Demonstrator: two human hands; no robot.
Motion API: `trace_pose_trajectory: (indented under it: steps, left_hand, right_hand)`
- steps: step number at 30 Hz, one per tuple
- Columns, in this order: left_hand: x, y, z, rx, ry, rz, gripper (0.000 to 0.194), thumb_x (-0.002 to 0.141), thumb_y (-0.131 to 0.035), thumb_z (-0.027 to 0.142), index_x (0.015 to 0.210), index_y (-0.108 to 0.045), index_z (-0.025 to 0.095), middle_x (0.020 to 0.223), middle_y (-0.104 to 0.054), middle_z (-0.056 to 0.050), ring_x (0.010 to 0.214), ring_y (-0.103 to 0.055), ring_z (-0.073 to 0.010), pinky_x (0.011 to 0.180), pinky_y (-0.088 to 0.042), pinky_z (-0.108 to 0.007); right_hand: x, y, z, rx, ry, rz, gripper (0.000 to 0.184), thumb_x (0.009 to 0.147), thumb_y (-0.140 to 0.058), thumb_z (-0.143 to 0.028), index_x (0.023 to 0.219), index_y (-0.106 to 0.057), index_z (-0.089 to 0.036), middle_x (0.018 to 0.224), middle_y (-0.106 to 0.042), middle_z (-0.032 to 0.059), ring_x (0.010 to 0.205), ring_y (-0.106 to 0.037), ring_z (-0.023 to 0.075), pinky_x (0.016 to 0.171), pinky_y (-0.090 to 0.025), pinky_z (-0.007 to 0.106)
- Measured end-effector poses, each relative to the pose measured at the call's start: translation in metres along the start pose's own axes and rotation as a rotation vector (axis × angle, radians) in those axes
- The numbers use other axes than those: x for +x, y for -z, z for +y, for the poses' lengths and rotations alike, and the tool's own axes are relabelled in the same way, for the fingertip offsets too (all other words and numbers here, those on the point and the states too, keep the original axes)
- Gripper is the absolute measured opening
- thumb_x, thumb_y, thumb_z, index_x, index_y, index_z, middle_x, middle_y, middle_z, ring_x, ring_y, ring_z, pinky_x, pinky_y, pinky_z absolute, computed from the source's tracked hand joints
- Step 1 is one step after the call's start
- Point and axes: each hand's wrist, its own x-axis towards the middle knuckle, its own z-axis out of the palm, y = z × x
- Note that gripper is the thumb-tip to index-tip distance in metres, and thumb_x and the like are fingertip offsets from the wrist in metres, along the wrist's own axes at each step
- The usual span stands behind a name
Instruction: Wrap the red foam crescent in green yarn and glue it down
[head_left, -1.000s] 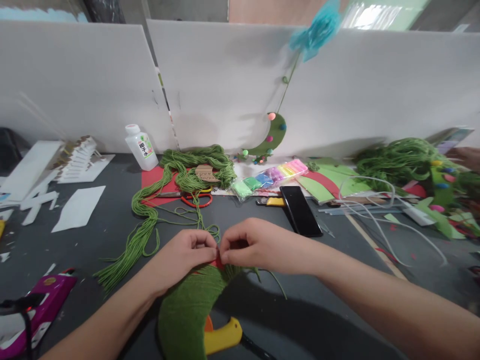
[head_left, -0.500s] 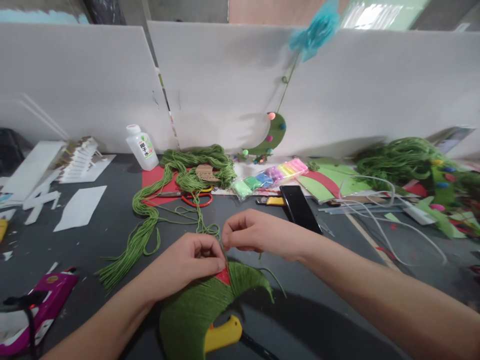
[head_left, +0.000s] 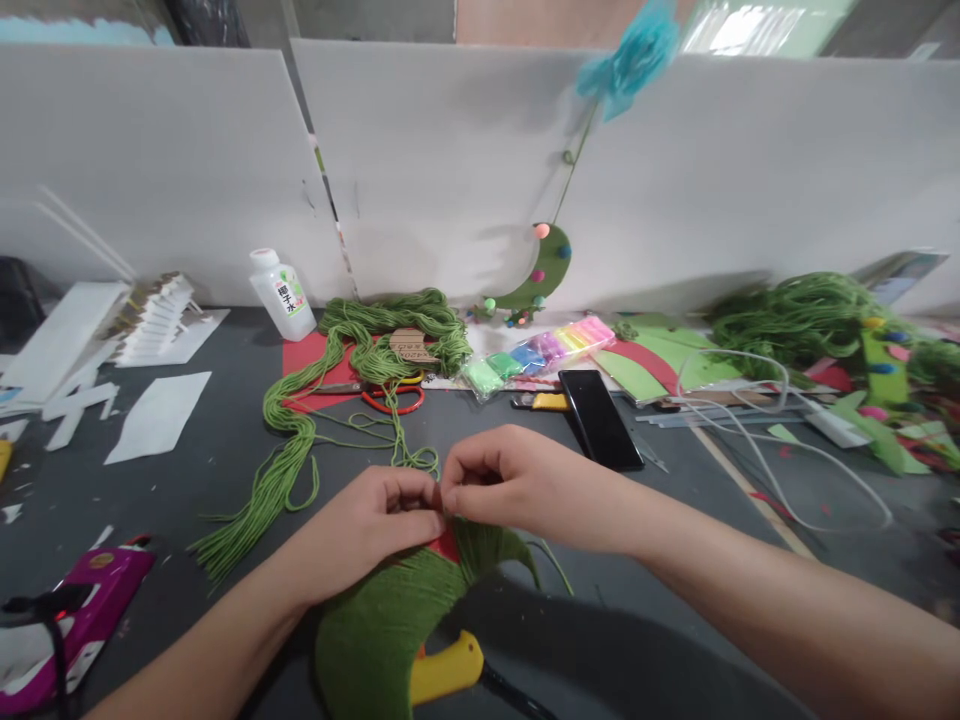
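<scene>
A crescent shape [head_left: 390, 620] wound with green yarn lies at the front middle of the table, with a red unwrapped patch [head_left: 448, 546] near its upper bend. My left hand [head_left: 379, 520] grips its upper edge beside that patch, thumb on top. Close against it, my right hand [head_left: 510, 485] is closed in a pinch at the crescent's edge; the yarn strand between its fingertips is mostly hidden. A yarn end trails off the crescent's right tip. Partly under the crescent rests a yellow-handled tool [head_left: 450, 670] with a black cord.
Beyond my hands lie a loose green yarn hank [head_left: 292, 440], red-handled scissors [head_left: 397, 400], a yellow cutter [head_left: 550, 402] and a black phone [head_left: 600, 420]. A white bottle [head_left: 283, 295] and a decorated green crescent [head_left: 551, 265] stand by the white partition. A purple device [head_left: 105, 610] sits left.
My right hand has come down and slightly left, closer to my left hand and the crescent's edge, covering part of the wound yarn. My left hand keeps its hold.
</scene>
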Motion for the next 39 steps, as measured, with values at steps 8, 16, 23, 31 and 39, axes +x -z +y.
trace_pose_trajectory:
  steps: [8, 16, 23, 31, 39]
  left_hand:
    - [0.001, 0.002, -0.001, -0.046, 0.006, 0.068, 0.007, 0.072, -0.06, 0.021, 0.068, -0.06, 0.015, 0.061, -0.052, 0.005, 0.056, -0.042, -0.0082, 0.052, -0.031, -0.019]
    - [0.004, 0.003, -0.01, -0.17, 0.019, 0.094, 0.006, 0.072, -0.062, 0.022, 0.069, -0.061, 0.016, 0.056, -0.054, 0.005, 0.049, -0.044, -0.0066, 0.049, -0.032, -0.017]
    - [0.006, 0.0, -0.009, -0.284, 0.047, 0.084, 0.006, 0.07, -0.061, 0.022, 0.071, -0.061, 0.016, 0.053, -0.055, 0.005, 0.046, -0.044, -0.0071, 0.046, -0.032, -0.017]
    - [0.01, 0.001, -0.014, -0.211, -0.001, 0.107, 0.019, 0.073, -0.064, 0.03, 0.065, -0.056, 0.015, 0.054, -0.049, 0.006, 0.048, -0.04, -0.006, 0.047, -0.031, -0.016]
    - [0.01, 0.0, -0.02, -0.056, -0.053, 0.221, 0.029, 0.081, -0.055, 0.041, 0.065, -0.05, 0.018, 0.054, -0.038, 0.008, 0.049, -0.033, -0.0071, 0.045, -0.026, -0.017]
  right_hand:
    - [-0.016, -0.019, 0.008, -0.362, 0.214, 0.122, 0.017, 0.082, -0.049, -0.018, 0.072, -0.063, -0.018, 0.057, -0.051, -0.0044, 0.051, -0.039, 0.0068, 0.047, -0.024, 0.02]
    - [-0.032, -0.044, 0.027, -0.819, 0.548, 0.365, 0.017, 0.085, -0.044, -0.009, 0.079, -0.059, -0.015, 0.063, -0.056, -0.0001, 0.049, -0.04, 0.0113, 0.047, -0.022, 0.026]
    - [-0.03, -0.047, 0.038, -0.893, 0.623, 0.434, 0.02, 0.088, -0.038, -0.008, 0.091, -0.057, -0.014, 0.067, -0.059, 0.0012, 0.053, -0.045, 0.0142, 0.049, -0.027, 0.026]
    - [-0.028, -0.048, 0.037, -0.759, 0.556, 0.402, 0.02, 0.09, -0.039, -0.011, 0.091, -0.059, -0.015, 0.069, -0.061, 0.0019, 0.055, -0.051, 0.0124, 0.051, -0.032, 0.024]
    - [-0.03, -0.047, 0.035, -0.66, 0.5, 0.466, 0.023, 0.089, -0.039, -0.012, 0.09, -0.062, -0.014, 0.064, -0.059, 0.0024, 0.053, -0.048, 0.012, 0.051, -0.03, 0.023]
